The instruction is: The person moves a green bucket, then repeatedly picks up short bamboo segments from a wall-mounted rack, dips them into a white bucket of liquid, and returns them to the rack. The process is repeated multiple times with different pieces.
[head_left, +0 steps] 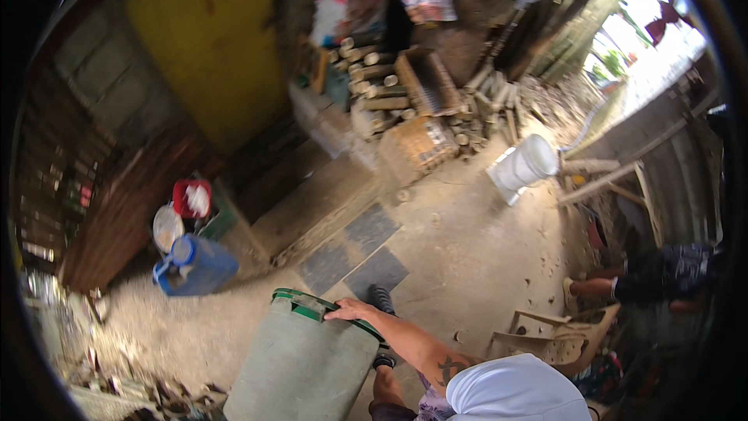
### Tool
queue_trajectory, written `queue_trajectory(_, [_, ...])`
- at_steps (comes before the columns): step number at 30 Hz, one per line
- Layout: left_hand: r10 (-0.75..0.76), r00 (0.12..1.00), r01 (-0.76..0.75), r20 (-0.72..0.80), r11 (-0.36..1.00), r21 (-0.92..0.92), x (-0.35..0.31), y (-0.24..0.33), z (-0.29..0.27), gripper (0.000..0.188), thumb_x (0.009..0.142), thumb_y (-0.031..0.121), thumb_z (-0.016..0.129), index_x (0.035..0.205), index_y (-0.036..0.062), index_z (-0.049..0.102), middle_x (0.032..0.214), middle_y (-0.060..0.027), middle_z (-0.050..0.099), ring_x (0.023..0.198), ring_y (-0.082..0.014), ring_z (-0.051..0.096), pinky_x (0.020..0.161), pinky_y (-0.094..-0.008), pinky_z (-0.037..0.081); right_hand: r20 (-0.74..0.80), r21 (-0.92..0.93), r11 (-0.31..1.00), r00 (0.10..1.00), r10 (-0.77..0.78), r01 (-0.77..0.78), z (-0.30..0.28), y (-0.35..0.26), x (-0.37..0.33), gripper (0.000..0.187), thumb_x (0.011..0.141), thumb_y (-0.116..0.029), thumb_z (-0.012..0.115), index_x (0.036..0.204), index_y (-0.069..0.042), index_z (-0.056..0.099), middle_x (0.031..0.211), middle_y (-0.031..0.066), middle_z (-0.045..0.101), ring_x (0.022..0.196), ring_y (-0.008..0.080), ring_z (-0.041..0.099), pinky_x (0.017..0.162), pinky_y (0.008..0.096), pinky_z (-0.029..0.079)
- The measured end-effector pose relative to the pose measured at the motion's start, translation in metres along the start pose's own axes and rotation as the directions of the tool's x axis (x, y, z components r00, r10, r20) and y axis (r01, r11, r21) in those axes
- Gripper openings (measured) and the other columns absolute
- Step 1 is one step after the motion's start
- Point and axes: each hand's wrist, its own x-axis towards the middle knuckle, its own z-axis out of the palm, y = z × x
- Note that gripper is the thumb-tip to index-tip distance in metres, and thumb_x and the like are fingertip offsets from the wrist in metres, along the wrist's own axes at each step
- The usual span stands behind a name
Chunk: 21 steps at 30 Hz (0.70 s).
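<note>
A large grey-green plastic bin (pixel 304 362) with a green rim (pixel 302 300) leans at the bottom centre of the head view. My right hand (pixel 351 310) reaches over to its upper edge, fingers curled onto the green rim. That arm comes in from the lower right, out of a white sleeve (pixel 510 390). My left hand does not show. A dark sandalled foot (pixel 380 298) stands on the floor just beyond the bin, and the bin's lower end is cut off by the picture's edge.
At the left stand a blue jug (pixel 201 267) and a red container (pixel 192 198). Stacked cut logs (pixel 376 93) and a wooden crate (pixel 428 82) lie ahead. A white bucket (pixel 523 168) is tipped over. On the right, a beige plastic chair (pixel 555 339) stands near another person's legs (pixel 604 288).
</note>
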Motion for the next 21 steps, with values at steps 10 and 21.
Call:
queue_trajectory(10, [0.39,0.567,-0.715,0.725,0.67,0.198,-0.124,0.114,0.233,0.048,0.101,0.033,0.061,0.13,-0.0051,0.058,0.118,-0.0226,0.067,0.109,-0.032,0.063,0.097,-0.0406,0.05,-0.232,-0.122,0.989,0.966,-0.111,0.085,-0.194,0.16,-0.268,0.069,0.077,-0.056,0.079,0.104,0.007,0.073,0.101,0.0252,0.073,0.096,0.0377,0.071,0.084,0.0453,0.055])
queue_trajectory(21, [0.452,0.173,-0.9,0.875,0.434,-0.046,-0.456,0.161,0.399,0.045,0.102,0.028,0.058,0.136,-0.0015,0.055,0.126,-0.0221,0.065,0.118,-0.0324,0.062,0.102,-0.0404,0.048,-0.833,-0.301,0.943,0.521,-0.187,-0.144,-0.356,0.317,-0.266,0.018,0.076,-0.017,0.066,0.09,-0.007,0.069,0.097,0.0111,0.071,0.096,0.0295,0.069,0.077,0.046,0.052])
